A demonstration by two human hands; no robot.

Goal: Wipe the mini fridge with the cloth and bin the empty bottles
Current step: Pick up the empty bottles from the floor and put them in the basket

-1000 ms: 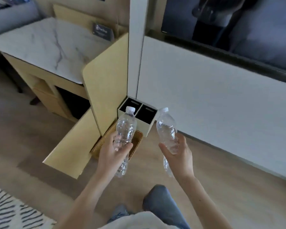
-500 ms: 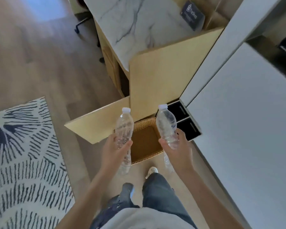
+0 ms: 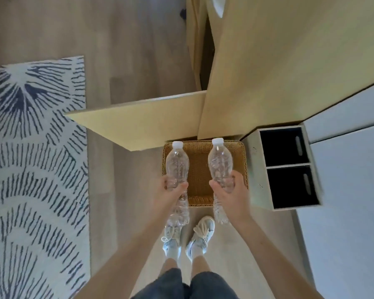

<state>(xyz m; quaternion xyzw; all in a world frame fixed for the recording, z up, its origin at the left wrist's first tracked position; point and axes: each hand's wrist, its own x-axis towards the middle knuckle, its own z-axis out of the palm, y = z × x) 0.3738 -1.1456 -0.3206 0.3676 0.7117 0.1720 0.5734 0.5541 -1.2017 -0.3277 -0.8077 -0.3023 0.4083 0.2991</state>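
**Bottles held side by side at mid-frame**

The left bottle [image 3: 177, 167] and the right bottle [image 3: 219, 162] are clear, thin-walled plastic with ribbed, crinkled bodies and white screw caps, and both look empty. The left grip [image 3: 171, 195] wraps its fingers and thumb round the waist of the left bottle. The right grip [image 3: 231, 195] is curled the same way round the right bottle. The caps point toward the top of the frame, and the two bottles run roughly parallel without touching.

Behind their upper halves sits a rectangular wicker basket [image 3: 198, 169] in a tightly woven honey-brown, standing on the pale wood-plank floor [image 3: 127, 50]. Just right of the basket is a pale box [image 3: 255, 169] with two dark square compartments. Smooth, matte yellow-beige panels [image 3: 143, 121] fill the space above the basket. At the left edge lies a white rug [image 3: 35, 158] with dark brush-like strokes. Below the bottles are white lace-up sneakers [image 3: 203, 231] and denim shorts [image 3: 181, 283].
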